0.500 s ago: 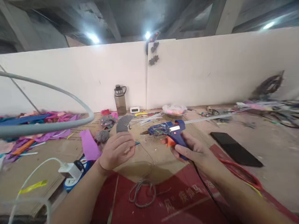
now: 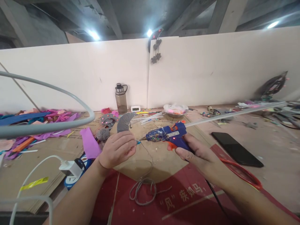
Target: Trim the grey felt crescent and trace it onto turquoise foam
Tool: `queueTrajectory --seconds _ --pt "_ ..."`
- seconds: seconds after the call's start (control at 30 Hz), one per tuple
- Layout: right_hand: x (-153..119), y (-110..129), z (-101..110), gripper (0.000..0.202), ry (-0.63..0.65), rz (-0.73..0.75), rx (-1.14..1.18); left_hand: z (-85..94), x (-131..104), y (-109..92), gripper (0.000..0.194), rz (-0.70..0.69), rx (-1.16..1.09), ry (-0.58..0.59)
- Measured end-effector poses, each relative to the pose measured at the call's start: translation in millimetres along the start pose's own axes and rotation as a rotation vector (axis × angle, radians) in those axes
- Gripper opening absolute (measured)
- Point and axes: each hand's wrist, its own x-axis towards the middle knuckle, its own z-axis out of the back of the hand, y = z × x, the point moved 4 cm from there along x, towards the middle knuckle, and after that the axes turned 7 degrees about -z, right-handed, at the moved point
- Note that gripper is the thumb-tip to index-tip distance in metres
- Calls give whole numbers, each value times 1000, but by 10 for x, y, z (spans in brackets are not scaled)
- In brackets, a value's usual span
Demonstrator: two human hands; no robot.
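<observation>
My left hand (image 2: 119, 148) is closed around a crescent (image 2: 124, 122) covered in grey yarn, whose upper part curves above my knuckles. A small blue tip (image 2: 138, 142) sticks out past the fingertips, and grey yarn (image 2: 150, 156) trails from there to a loose coil (image 2: 143, 191). The fingers hide the middle of the crescent. In my right hand (image 2: 197, 151) is a blue glue gun (image 2: 167, 132) with an orange trigger and a long clear glue stick in its back. Its nozzle is at the blue tip; whether they touch I cannot tell.
A black phone (image 2: 236, 149) and red-handled scissors (image 2: 243, 173) lie right. Purple felt (image 2: 90, 143), a power strip with a white plug (image 2: 72, 168), and coloured scraps lie left. A bottle (image 2: 121, 100) stands by the white partition. A grey tube (image 2: 86, 112) crosses the left foreground.
The glue gun has tilted and moved slightly left and down, so its nozzle now meets or nears the blue tip. My left hand stays almost in place with the crescent.
</observation>
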Motion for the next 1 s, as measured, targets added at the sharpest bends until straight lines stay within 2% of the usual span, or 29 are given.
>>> queueTrajectory --seconds 0.27,0.53,1.0 --pt "-17 -26 8 73 13 -30 -113 7 2 -16 32 -11 3 -6" --pt "-42 -17 -12 70 41 29 -149 -6 -7 -5 34 12 -18 -5" --pt "-66 -47 16 72 31 25 -196 -8 8 -22 33 12 -26 -16"
